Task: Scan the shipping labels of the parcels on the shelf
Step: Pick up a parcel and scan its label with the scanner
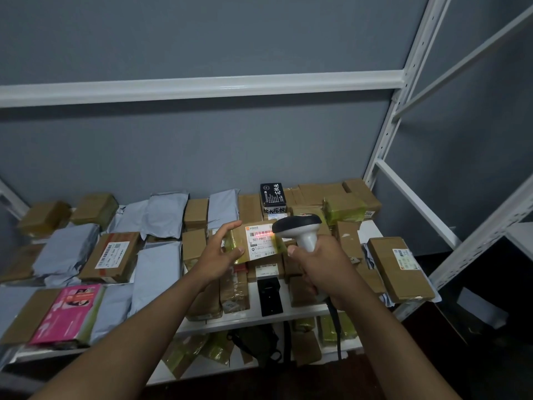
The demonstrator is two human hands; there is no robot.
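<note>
My left hand grips a small brown cardboard parcel by its left end, lifted above the shelf with its white shipping label facing me. A red scan line lies across the barcode at the label's top. My right hand grips the handle of a white barcode scanner with a dark head, pointed at that label from the right. Its dark cable hangs down below my wrist. Many other parcels cover the white shelf.
Grey mailer bags and a labelled brown box lie to the left, with a pink package at the front left. A labelled box sits at the right edge. A black box stands at the back. More parcels lie on the lower shelf.
</note>
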